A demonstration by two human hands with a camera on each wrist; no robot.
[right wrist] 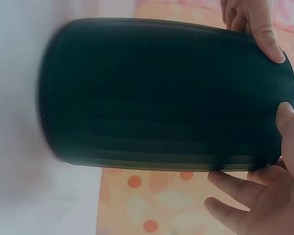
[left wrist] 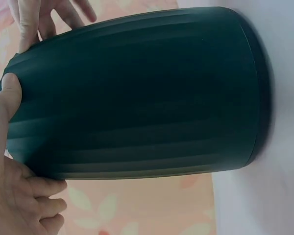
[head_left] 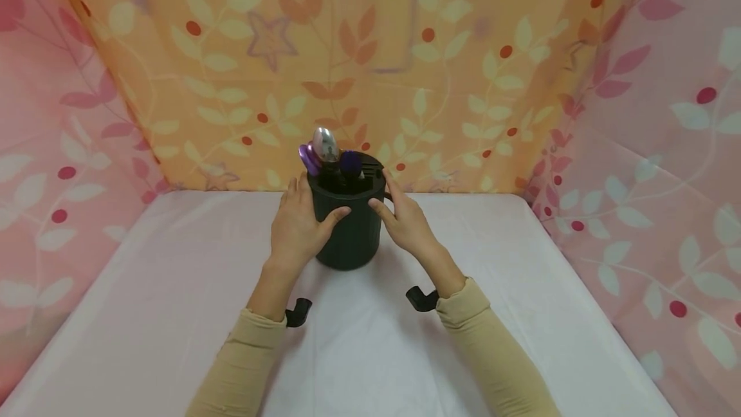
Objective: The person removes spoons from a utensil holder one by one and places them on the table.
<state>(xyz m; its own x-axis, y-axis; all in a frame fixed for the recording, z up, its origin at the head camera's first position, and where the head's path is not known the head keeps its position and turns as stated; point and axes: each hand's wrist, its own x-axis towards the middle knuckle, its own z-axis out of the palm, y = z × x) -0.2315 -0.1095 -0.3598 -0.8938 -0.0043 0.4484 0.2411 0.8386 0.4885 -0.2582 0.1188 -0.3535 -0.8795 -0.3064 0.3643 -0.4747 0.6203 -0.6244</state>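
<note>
A dark green ribbed utensil holder [head_left: 350, 237] stands upright on the white-covered table. My left hand [head_left: 297, 224] grips its left side near the rim, thumb across the front and fingers along the side. On the opposite side my right hand [head_left: 410, 219] holds it the same way, thumb in front. Out of the top stick a shiny metal spoon [head_left: 325, 145], a purple loop-shaped handle [head_left: 309, 158] and a dark purple rounded piece [head_left: 350, 163]. Slots show in the right part of the top. Both wrist views are filled by the holder's smooth ribbed wall [left wrist: 137, 98].
White cloth covers the table [head_left: 202, 314]. A yellow-orange leaf-patterned curtain [head_left: 347, 50] hangs close behind the holder, with pink patterned curtains [head_left: 666, 147] at both sides. Black curved pieces [head_left: 300, 312] stick out from the inner side of each wrist.
</note>
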